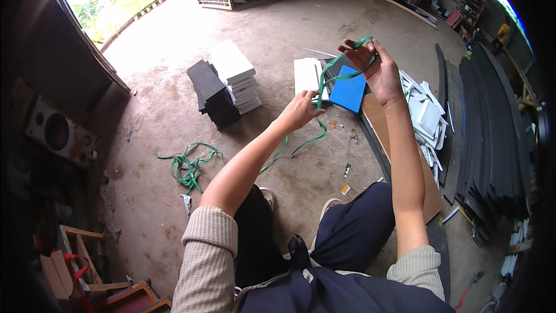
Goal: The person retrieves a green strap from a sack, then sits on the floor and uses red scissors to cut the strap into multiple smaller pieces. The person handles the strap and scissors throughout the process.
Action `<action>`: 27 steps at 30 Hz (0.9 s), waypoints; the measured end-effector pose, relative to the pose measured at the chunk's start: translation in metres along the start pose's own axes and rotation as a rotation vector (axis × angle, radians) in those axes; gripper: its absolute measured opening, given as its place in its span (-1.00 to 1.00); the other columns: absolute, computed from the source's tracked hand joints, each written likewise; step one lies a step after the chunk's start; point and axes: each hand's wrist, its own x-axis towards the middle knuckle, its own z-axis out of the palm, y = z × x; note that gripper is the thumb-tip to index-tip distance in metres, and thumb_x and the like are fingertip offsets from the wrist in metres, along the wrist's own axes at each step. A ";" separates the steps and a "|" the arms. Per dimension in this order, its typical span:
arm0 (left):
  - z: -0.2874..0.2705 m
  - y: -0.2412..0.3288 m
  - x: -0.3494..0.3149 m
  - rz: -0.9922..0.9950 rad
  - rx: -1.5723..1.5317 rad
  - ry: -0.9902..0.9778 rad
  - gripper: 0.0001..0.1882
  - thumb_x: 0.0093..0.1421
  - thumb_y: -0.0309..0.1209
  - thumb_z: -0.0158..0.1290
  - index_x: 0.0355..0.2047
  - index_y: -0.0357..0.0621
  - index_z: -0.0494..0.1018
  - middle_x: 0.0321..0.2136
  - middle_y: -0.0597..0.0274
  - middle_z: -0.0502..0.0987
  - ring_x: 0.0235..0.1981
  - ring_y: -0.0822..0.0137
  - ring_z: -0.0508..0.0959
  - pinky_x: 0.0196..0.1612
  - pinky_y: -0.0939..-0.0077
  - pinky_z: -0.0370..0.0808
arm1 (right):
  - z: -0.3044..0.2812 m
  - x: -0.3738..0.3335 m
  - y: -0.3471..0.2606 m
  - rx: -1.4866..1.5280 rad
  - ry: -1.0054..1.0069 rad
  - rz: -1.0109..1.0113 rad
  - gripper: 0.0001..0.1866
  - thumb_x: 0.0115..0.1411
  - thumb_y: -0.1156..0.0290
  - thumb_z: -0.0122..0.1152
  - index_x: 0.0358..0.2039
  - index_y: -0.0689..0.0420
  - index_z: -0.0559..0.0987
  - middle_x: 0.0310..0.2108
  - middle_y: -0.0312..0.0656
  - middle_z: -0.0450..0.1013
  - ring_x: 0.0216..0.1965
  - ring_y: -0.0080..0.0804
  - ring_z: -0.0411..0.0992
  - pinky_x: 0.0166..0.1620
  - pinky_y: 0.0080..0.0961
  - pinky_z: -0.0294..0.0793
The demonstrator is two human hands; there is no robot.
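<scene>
A length of green plastic string runs between my two raised hands. My left hand pinches it near the middle of the view, and loose ends hang below toward the floor. Higher and farther right, my right hand holds a loop of the string at its fingertips, palm partly turned toward me and fingers curved. Behind the hands lie a blue panel and a stack of white panels. A tangled heap of the same green string rests on the floor at the left.
Stacked black boards and white boards stand left of centre. White scraps are piled at right, beside long dark sheets. A brown board lies by my right forearm. A speaker stands far left.
</scene>
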 end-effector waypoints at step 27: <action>-0.067 0.025 -0.009 -0.028 -0.027 0.128 -0.76 0.01 -0.27 0.09 -0.46 -0.23 0.48 -0.60 0.06 0.45 -0.61 0.28 0.41 -0.49 0.44 0.33 | -0.041 0.000 0.065 -1.514 -0.025 -0.030 -0.50 0.05 0.06 0.07 -0.17 0.24 0.40 -0.07 0.01 0.27 -0.10 -0.19 0.33 -0.09 -0.37 0.33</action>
